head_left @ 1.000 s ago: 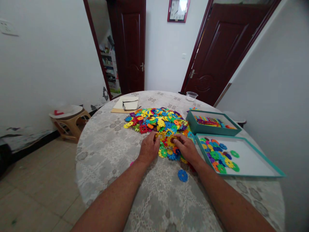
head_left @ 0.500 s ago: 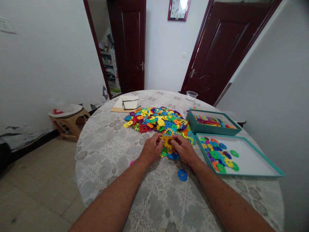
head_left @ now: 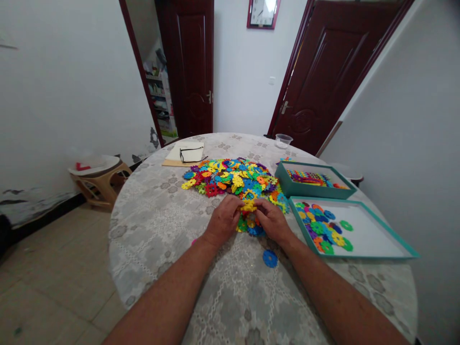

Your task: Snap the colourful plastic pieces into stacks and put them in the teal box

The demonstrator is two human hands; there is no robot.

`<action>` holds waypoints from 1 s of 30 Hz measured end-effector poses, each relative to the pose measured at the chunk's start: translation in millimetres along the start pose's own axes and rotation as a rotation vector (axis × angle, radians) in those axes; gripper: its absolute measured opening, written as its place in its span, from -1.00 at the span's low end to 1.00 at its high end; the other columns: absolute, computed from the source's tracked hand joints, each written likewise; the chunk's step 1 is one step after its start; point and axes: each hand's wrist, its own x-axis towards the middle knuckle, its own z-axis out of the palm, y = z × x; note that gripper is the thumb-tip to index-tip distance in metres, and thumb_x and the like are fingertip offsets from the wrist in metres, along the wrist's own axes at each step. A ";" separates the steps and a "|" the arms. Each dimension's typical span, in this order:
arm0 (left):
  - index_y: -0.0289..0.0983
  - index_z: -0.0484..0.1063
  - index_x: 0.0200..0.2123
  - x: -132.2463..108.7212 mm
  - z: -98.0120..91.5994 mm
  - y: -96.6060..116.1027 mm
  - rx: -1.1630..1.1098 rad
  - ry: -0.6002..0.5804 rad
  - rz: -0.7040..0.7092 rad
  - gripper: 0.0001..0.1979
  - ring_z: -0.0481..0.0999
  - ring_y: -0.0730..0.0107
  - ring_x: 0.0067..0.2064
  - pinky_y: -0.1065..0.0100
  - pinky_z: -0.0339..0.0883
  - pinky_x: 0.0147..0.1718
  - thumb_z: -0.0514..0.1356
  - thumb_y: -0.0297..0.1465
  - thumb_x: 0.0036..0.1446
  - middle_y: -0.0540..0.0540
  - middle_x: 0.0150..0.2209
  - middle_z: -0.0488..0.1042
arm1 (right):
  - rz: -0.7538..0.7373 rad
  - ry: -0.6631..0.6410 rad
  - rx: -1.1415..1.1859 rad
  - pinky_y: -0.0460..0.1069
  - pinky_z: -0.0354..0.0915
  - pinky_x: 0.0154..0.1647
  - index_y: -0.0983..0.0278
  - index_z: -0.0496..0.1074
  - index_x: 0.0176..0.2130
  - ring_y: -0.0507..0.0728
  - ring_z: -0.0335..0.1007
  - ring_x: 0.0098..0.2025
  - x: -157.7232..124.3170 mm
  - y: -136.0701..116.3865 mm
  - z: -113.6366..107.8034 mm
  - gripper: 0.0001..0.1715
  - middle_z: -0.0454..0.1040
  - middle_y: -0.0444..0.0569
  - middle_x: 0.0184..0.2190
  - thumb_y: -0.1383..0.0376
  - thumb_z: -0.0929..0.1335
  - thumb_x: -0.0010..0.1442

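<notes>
Between my two hands is a yellow notched plastic building piece, now seen nearly edge-on. My left hand grips its left side with closed fingers. On its right side, my right hand pinches it between thumb and fingers. Just beyond lies a heap of colourful interlocking pieces, some round, some square. Several more pieces, including a blue disc, lie below my hands. A lone blue disc rests nearer me on the cloth.
On the right, a teal box lid holds loose discs, and behind it a teal box holds rows of pieces. Glasses lie on an open notebook at the back left. A clear plastic bowl stands at the far edge.
The yellow piece has tipped from facing me to nearly edge-on, still between both hands. My hands stay in almost the same place; the whole view has shifted slightly.
</notes>
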 end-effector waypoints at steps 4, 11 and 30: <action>-0.21 0.45 -0.11 0.7 -1.4 3.0 0.021 -0.009 -0.026 -0.73 0.48 0.23 0.00 0.23 0.41 0.03 0.10 -0.61 0.21 -0.13 -0.12 0.48 | 0.033 0.019 0.013 0.06 0.42 -0.01 0.20 0.54 -0.05 0.17 0.54 -0.11 0.1 -0.7 0.9 -0.74 0.62 -0.01 -0.11 0.19 0.36 0.30; -0.22 0.46 -0.06 2.5 -3.6 11.0 0.087 -0.050 -0.205 -0.73 0.50 0.20 -0.02 0.20 0.38 0.05 0.14 -0.55 0.19 -0.14 -0.10 0.54 | 0.063 0.046 0.137 0.09 0.46 0.04 0.20 0.46 0.08 0.19 0.58 -0.02 1.2 -4.2 7.0 -0.62 0.62 0.04 -0.02 0.11 0.37 0.34; -0.24 0.50 -0.12 4.3 3.4 -11.4 -0.205 -0.011 -0.692 -0.82 0.56 0.35 -0.27 0.38 0.44 -0.29 0.19 -0.40 0.22 -0.07 -0.20 0.62 | -0.015 -0.101 -0.976 0.11 0.24 -0.07 0.25 0.59 -0.12 0.32 0.37 -0.04 -3.8 -25.0 8.9 -0.62 0.47 0.17 -0.14 0.03 0.36 0.37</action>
